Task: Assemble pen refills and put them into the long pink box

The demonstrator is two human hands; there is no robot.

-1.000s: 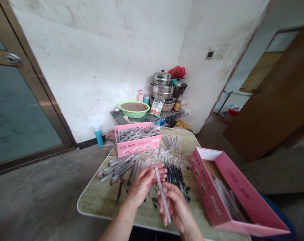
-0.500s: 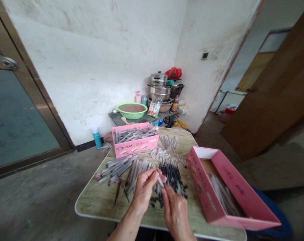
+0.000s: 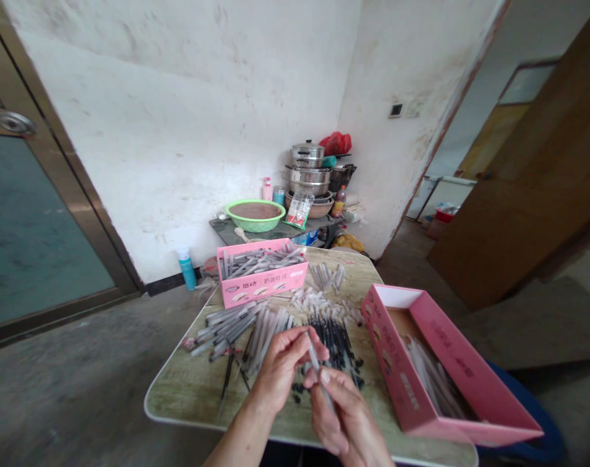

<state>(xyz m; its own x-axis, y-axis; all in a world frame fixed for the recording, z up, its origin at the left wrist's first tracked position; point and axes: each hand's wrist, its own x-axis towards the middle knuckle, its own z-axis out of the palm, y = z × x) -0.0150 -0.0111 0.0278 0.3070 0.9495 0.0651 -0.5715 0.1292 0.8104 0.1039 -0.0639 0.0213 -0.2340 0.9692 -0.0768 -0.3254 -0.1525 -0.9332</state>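
Between my two hands is a slim translucent pen (image 3: 313, 353), slanting down to the right. My left hand (image 3: 288, 357) pinches its upper end between thumb and fingers. Lower down, my right hand (image 3: 341, 408) is closed round the other end. Behind my hands lie dark pen refills (image 3: 331, 334) in a row, with small black pieces (image 3: 297, 389) near them. Clear pen barrels (image 3: 268, 331) lie left of these, beside a heap of grey pens (image 3: 229, 327). Small clear caps (image 3: 312, 299) are scattered farther back.
A pink box (image 3: 263, 288) full of pens stands at the table's back left. To the right, another pink box (image 3: 402, 389) holds clear barrels. Beyond the table (image 3: 178, 395), a low shelf carries a green basin (image 3: 256, 224) and stacked pots (image 3: 308, 175).
My right hand has turned and its fingers have shifted on the pen, so more of the pen's length shows. The left hand keeps its pinch almost in place.
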